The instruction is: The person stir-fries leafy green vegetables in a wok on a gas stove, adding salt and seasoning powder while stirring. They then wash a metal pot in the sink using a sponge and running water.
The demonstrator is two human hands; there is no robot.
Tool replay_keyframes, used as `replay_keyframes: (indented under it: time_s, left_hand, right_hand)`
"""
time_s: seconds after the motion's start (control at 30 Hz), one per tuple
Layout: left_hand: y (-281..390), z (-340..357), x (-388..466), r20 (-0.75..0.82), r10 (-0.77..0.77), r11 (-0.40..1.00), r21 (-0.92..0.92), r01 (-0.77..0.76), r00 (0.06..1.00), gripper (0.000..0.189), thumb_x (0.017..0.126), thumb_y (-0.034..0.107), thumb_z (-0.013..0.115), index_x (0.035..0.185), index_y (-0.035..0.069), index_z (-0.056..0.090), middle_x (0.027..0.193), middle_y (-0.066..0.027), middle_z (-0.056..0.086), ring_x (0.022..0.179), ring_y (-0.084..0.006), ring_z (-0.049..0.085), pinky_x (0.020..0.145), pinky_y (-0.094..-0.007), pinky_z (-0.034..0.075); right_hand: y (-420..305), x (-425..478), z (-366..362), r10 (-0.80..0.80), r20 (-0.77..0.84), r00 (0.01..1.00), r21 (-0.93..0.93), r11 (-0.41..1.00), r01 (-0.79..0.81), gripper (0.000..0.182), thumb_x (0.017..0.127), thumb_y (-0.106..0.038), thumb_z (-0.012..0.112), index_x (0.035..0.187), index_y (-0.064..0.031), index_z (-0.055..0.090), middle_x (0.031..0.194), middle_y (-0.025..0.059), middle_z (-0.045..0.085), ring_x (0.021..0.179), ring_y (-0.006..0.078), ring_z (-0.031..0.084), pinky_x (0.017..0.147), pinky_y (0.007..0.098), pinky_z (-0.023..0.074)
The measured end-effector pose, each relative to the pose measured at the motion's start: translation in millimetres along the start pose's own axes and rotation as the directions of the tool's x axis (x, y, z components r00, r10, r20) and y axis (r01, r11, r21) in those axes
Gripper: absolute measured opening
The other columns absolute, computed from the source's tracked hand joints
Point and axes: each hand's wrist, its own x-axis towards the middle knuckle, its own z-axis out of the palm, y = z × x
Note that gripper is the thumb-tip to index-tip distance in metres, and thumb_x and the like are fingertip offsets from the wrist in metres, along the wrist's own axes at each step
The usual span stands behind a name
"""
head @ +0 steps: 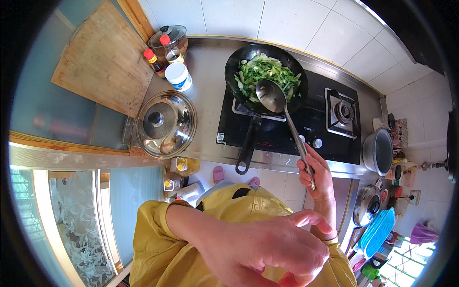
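My right hand (317, 172) grips the handle of a metal ladle (272, 95). The ladle's bowl rests over chopped leafy greens (265, 70) in a black wok (233, 59), its hollow facing up with a few green bits in it. On the left burner of a black glass gas stove (287, 136) sits the wok, its black handle (249, 143) pointing towards me. Close to the camera is my left hand (272, 247), in front of my body. Its fingers are loosely bent and apart, with nothing seen in them; part of it is cut off by the lower frame edge.
Left of the stove are a glass-and-steel lid (166, 123), a white tub (178, 76), red-capped bottles (155, 62) and a lidded pot (183, 45). A wooden board (107, 59) leans there. A grey metal pot (378, 151), another lid (366, 206) and a blue basket (378, 233) stand right.
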Motion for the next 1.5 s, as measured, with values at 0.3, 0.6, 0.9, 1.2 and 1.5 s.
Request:
replay_keyframes:
  time_s: [0.3, 0.6, 0.9, 1.2, 1.5]
  left_hand:
    - [-12.1, -5.0, -1.5, 0.044, 0.026, 0.999, -0.03, -0.024, 0.999, 0.033, 0.078, 0.031, 0.08, 0.071, 0.013, 0.054, 0.071, 0.0038, 0.055, 0.068, -0.0155, 0.058, 0.096, -0.0477, 0.03]
    - [-13.4, 1.4, -7.0, 0.095, -0.093, 0.995, -0.012, 0.094, 0.991, 0.037, 0.093, 0.043, 0.062, 0.075, 0.014, 0.049, 0.074, 0.0033, 0.051, 0.071, -0.0168, 0.056, 0.104, -0.0559, 0.021]
    - [-10.5, 2.2, -6.0, 0.07, -0.111, 0.994, 0.023, 0.11, 0.991, 0.038, 0.093, 0.044, 0.062, 0.074, 0.014, 0.048, 0.074, 0.0022, 0.05, 0.069, -0.0175, 0.055, 0.102, -0.0562, 0.023]
    - [-14.0, 8.1, -13.5, 0.003, -0.098, 0.992, 0.082, 0.098, 0.995, 0.029, 0.084, 0.027, 0.07, 0.074, 0.01, 0.049, 0.075, 0.0006, 0.05, 0.074, -0.0197, 0.053, 0.103, -0.0521, 0.027]
    - [4.5, -6.6, -12.3, 0.11, -0.021, 0.996, 0.089, 0.011, 0.994, 0.033, 0.093, 0.035, 0.065, 0.074, 0.012, 0.052, 0.074, 0.0004, 0.055, 0.07, -0.0181, 0.058, 0.104, -0.0572, 0.024]
  right_hand:
    - [-4.7, 20.7, 9.5, 0.069, 0.053, 0.996, -0.131, 0.989, -0.062, 0.047, 0.099, -0.015, 0.048, 0.145, -0.0084, 0.039, 0.076, 0.0035, 0.056, 0.048, 0.0047, 0.038, 0.041, 0.0193, 0.03]
    - [0.5, 44.9, -12.7, -0.033, -0.042, 0.999, -0.378, 0.926, 0.014, 0.044, 0.101, -0.018, 0.047, 0.144, -0.0107, 0.043, 0.075, 0.0029, 0.059, 0.047, 0.0036, 0.038, 0.041, 0.0173, 0.03]
    - [-19.2, 60.1, -24.8, -0.255, -0.003, 0.967, -0.861, 0.492, 0.127, 0.039, 0.1, -0.016, 0.05, 0.138, -0.0138, 0.053, 0.07, 0.0022, 0.059, 0.056, 0.0067, 0.048, 0.052, 0.0234, 0.0404]
    - [-37.3, 57.9, -15.5, -0.345, 0.168, 0.924, -0.979, 0.052, 0.197, 0.039, 0.099, -0.016, 0.05, 0.137, -0.0131, 0.052, 0.074, 0.0214, 0.061, 0.061, 0.0292, 0.059, 0.064, 0.0353, 0.0479]
    - [-80.7, 78.1, -13.0, -0.057, 0.128, 0.99, -0.974, 0.179, 0.136, 0.043, 0.101, -0.023, 0.046, 0.143, -0.0133, 0.045, 0.061, 0.0032, 0.049, 0.05, 0.0095, 0.046, 0.043, 0.0253, 0.0385]
